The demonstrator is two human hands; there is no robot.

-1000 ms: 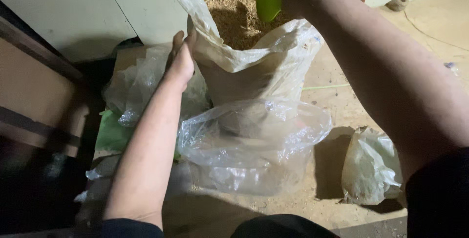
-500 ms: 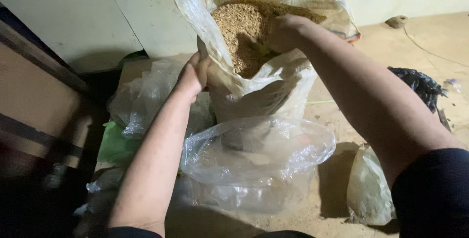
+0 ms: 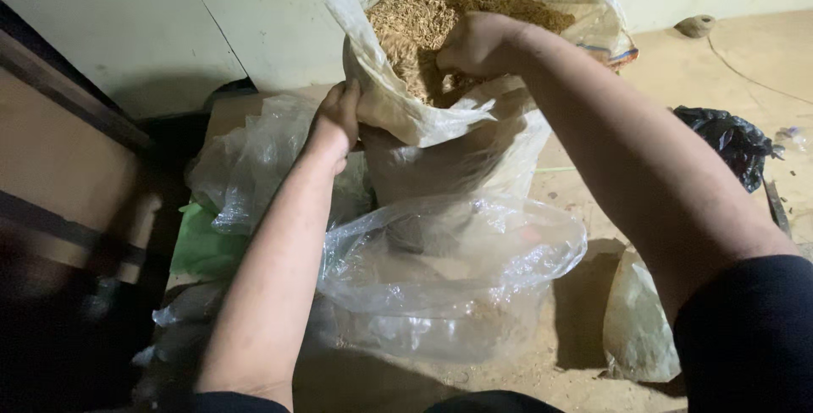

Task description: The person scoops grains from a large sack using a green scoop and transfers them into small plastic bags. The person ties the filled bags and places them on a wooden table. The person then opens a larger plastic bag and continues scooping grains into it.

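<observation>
Inside the grain sack (image 3: 474, 150), right hand (image 3: 474, 44) fingers close on husks (image 3: 406, 23); left hand (image 3: 339, 116) fingers pinch its rim.

A dusty tan floor (image 3: 677, 150) carries a tall sack of grain (image 3: 440, 150). In front of the sack sits an open clear plastic bag (image 3: 449, 277); right of it a crumpled black bag (image 3: 730, 142); left, possibly green sheeting (image 3: 203, 243).

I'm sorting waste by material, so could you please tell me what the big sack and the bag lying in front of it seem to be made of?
The big sack looks like thin translucent plastic film, slightly milky, crinkled and folded at the rim. The bag in front seems clearer glossy plastic: it shows bright highlights and the floor through it.
</observation>
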